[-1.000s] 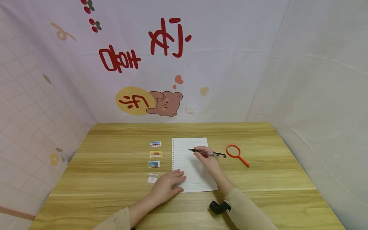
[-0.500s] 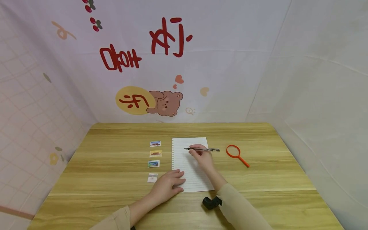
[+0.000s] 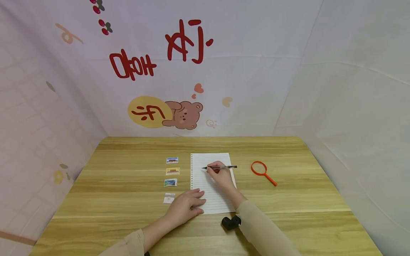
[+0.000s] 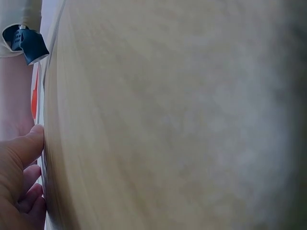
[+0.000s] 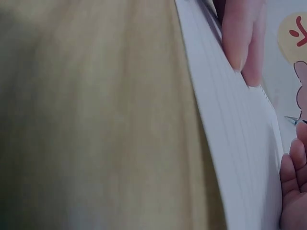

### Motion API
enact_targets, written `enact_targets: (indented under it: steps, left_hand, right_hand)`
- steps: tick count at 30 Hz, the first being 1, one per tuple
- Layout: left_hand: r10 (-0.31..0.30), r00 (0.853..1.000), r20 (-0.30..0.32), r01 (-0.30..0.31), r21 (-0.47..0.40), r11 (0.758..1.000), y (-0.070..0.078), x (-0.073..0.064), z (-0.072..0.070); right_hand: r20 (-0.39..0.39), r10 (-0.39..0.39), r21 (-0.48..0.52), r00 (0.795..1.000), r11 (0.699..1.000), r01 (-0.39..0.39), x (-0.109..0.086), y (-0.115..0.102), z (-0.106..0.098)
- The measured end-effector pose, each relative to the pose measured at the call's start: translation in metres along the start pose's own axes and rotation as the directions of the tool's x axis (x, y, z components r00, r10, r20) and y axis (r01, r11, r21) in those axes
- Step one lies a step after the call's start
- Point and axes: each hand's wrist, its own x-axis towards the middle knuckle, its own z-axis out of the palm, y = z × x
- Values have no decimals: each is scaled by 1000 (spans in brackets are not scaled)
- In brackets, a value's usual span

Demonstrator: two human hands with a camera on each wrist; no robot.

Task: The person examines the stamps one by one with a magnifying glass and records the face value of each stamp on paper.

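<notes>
A lined sheet of paper with punched holes down its left edge lies on the wooden table. My right hand pinches a gel pen over the upper part of the sheet, its tip pointing left and close over the lines. In the right wrist view, the pen tip shows beyond the curled fingers. My left hand rests flat on the lower left corner of the sheet, fingers spread. The left wrist view shows the left thumb at the paper's edge.
Several small picture stamps lie in a column left of the sheet. A red magnifying glass lies to its right. A black wrist camera sits by the right sleeve. A printed cloth wall rises behind the table.
My right hand has moved left across the sheet with the pen, and the pen has swung closer to level. The left hand has stayed in place.
</notes>
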Motion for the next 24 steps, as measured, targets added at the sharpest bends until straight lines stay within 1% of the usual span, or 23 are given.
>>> enact_targets:
  steps: [2, 3, 9, 15, 17, 22, 24]
  left_hand:
    - [-5, 1000, 9, 5, -2, 1000, 0, 0, 0]
    - [-18, 1000, 18, 18, -12, 1000, 1, 1, -1]
    - [-31, 999, 35, 32, -14, 999, 1, 1, -1]
    - [5, 1000, -1, -5, 1, 1000, -1, 0, 1]
    - [6, 1000, -3, -6, 5, 1000, -2, 0, 1]
    - [-26, 999, 29, 26, -9, 1000, -2, 1, 1]
    - [-28, 999, 36, 29, -10, 1000, -3, 1, 1]
  right_hand:
    - [1, 10, -19, 1000, 1000, -10, 1, 0, 3]
    - [1, 9, -25, 1000, 1000, -9, 1, 0, 4]
    - [-3, -16, -73, 1000, 997, 16, 1, 0, 13]
    - [-1, -32, -82, 999, 996, 32, 0, 0, 14]
    - [-3, -41, -78, 999, 996, 40, -1, 0, 15]
    - [-4, -49, -97, 999, 994, 48, -1, -1, 15]
    - [-2, -47, -113, 999, 992, 47, -1, -1, 15]
